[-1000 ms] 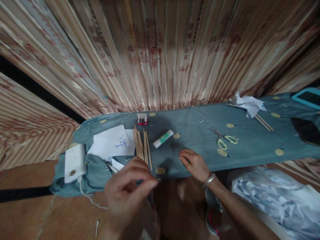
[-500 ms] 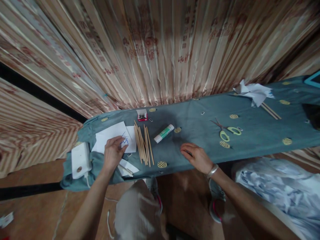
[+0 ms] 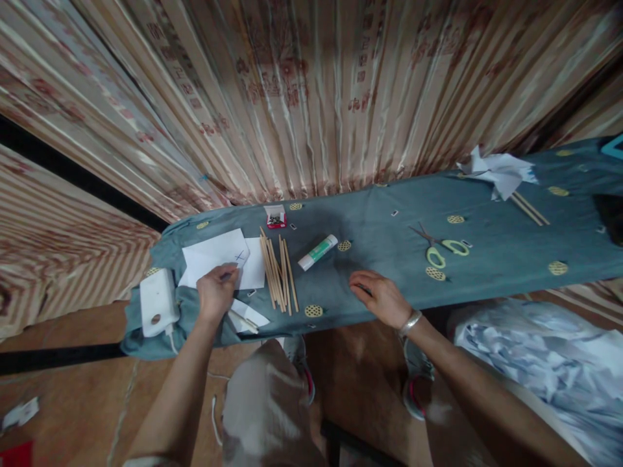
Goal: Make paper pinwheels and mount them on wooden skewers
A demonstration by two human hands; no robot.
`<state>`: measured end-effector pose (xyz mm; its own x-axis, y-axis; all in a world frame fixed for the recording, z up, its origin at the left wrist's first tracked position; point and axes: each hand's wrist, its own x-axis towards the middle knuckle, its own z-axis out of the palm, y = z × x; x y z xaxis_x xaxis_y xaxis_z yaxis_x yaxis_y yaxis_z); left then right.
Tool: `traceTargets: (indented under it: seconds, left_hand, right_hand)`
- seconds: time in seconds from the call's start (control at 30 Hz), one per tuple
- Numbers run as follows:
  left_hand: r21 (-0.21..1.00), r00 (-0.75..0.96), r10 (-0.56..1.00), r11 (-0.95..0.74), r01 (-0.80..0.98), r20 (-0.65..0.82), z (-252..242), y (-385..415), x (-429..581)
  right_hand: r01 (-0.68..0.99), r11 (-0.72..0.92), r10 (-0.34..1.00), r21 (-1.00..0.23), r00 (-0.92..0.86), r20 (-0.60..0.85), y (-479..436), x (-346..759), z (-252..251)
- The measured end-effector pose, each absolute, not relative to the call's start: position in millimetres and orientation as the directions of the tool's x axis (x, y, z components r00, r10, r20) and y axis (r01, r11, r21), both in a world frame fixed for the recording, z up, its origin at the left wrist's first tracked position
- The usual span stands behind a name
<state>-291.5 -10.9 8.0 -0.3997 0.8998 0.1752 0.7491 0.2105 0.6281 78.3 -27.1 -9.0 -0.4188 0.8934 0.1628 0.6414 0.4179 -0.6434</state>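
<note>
My left hand [image 3: 217, 290] rests at the near side of white paper sheets [image 3: 209, 250] marked with blue lines; its fingers are curled together, and anything pinched in them is hidden. Below it lies a small white paper piece [image 3: 256, 316] with a short stick on it. Wooden sticks [image 3: 275, 272] lie in a loose bundle right of the sheets, then a green and white glue stick [image 3: 318, 252]. My right hand [image 3: 382, 298], wearing a silver bracelet, hovers by the cloth's near edge. Its fingers are bent closed around a dark spot I cannot make out.
Green-handled scissors [image 3: 439, 248] lie open on the green cloth [image 3: 379, 227]. Behind the sticks stands an open red box [image 3: 276, 218] of small metal pieces. A white paper pinwheel [image 3: 503, 174] is far right, a white corded device [image 3: 158, 303] far left, a plastic bag [image 3: 540, 363] lower right.
My left hand has shifted slightly left, its fingers curling more and covering part of the blue lines. My right hand stays nearly in place. The view has tilted a little.
</note>
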Motion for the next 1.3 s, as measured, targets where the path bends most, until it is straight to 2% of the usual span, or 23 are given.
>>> traceTargets:
  seconds: [0.1, 0.2, 0.37, 0.43, 0.53, 0.6, 0.67, 0.73, 0.83, 0.97, 1.1, 1.2, 1.3]
  left_hand:
    - [0.775, -0.528, 0.837, 0.238, 0.585, 0.141, 10.9, -9.3, -292.9]
    - [0.887, -0.624, 0.766, 0.171, 0.428, 0.153, 21.0, -8.3, -291.3]
    - [0.966, -0.758, 0.623, 0.014, 0.259, 0.194, 49.7, -5.9, -281.0]
    - [0.964, -0.762, 0.599, -0.065, 0.258, 0.245, 63.5, -10.9, -269.2]
    - [0.891, -0.637, 0.634, -0.208, 0.404, 0.437, 81.8, -27.8, -232.8]
    - [0.819, -0.429, 0.744, -0.271, 0.506, 0.512, 87.6, -40.3, -195.7]
    - [0.691, -0.109, 0.812, -0.407, 0.597, 0.573, 84.9, -49.0, -153.4]
    - [0.578, 0.237, 0.783, -0.594, 0.559, 0.575, 73.6, -52.3, -112.9]
    - [0.494, 0.493, 0.666, -0.746, 0.448, 0.559, 47.7, -51.4, -68.7]
    - [0.488, 0.556, 0.648, -0.760, 0.429, 0.521, 17.6, -50.2, -47.1]
    - [0.495, 0.545, 0.698, -0.715, 0.494, 0.463, 1.4, -50.2, -46.1]
    - [0.560, 0.519, 0.772, -0.629, 0.539, 0.367, -5.3, -48.6, -44.2]
    - [0.637, 0.465, 0.829, -0.545, 0.546, 0.310, -6.7, -46.5, -40.1]
  right_hand:
    - [0.645, 0.418, 0.892, -0.640, -0.424, 0.156, -26.6, 78.6, -7.4]
    - [0.649, 0.419, 0.891, -0.635, -0.428, 0.150, -26.1, 79.0, -6.4]
    - [0.647, 0.412, 0.894, -0.642, -0.422, 0.148, -26.5, 79.7, -6.5]
    - [0.641, 0.397, 0.900, -0.657, -0.411, 0.143, -27.5, 80.3, -5.8]
    - [0.625, 0.345, 0.930, -0.701, -0.325, 0.169, -28.6, 83.6, -2.4]
    - [0.606, 0.299, 0.953, -0.737, -0.220, 0.207, -28.0, 89.2, 1.3]
    - [0.586, 0.237, 0.969, -0.775, -0.093, 0.227, -26.0, 98.8, 5.0]
    - [0.573, 0.166, 0.974, -0.803, 0.030, 0.223, -23.5, 112.8, 7.8]
    - [0.596, 0.081, 0.968, -0.799, 0.145, 0.207, -21.5, 139.7, 9.0]
    - [0.751, 0.054, 0.938, -0.658, 0.188, 0.292, -25.1, 175.0, 6.8]
    - [0.847, 0.156, 0.916, -0.509, 0.068, 0.395, -34.2, 193.1, 5.4]
    - [0.760, 0.309, 0.936, -0.572, -0.137, 0.324, -42.8, 189.4, 7.8]
    - [0.637, 0.339, 0.940, -0.693, -0.259, 0.221, -48.4, 177.2, 11.2]
